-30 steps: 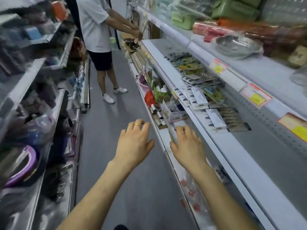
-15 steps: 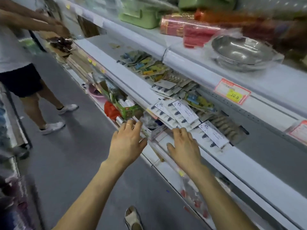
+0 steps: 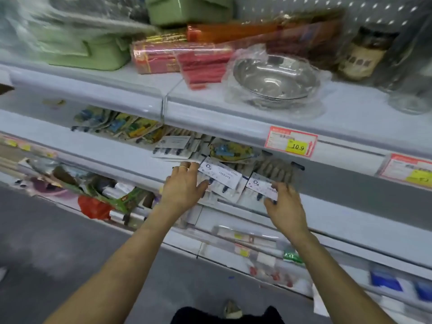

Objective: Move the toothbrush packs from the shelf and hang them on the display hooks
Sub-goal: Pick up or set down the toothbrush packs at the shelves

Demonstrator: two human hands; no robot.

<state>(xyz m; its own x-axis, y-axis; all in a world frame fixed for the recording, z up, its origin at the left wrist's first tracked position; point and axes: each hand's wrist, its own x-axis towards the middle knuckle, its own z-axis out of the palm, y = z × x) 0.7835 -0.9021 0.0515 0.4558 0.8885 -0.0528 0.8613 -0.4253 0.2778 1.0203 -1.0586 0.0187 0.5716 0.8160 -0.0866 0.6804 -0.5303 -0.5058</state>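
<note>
Below and left of the 10.9 price tag, our left hand lies flat, fingers straight, on the pile of toothbrush packs spread over the shelf. Directly below the tag, our right hand pinches one white pack by its edge, thumb against curled fingers; the pack lies on the shelf

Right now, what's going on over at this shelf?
A person is reaching both hands into the white toothbrush packs piled on the middle shelf of a shop. The left hand lies on the pile with its fingers straight. The right hand pinches the rightmost pack at its edge, thumb under and fingers over. That pack is not yet lifted off the shelf.
</note>
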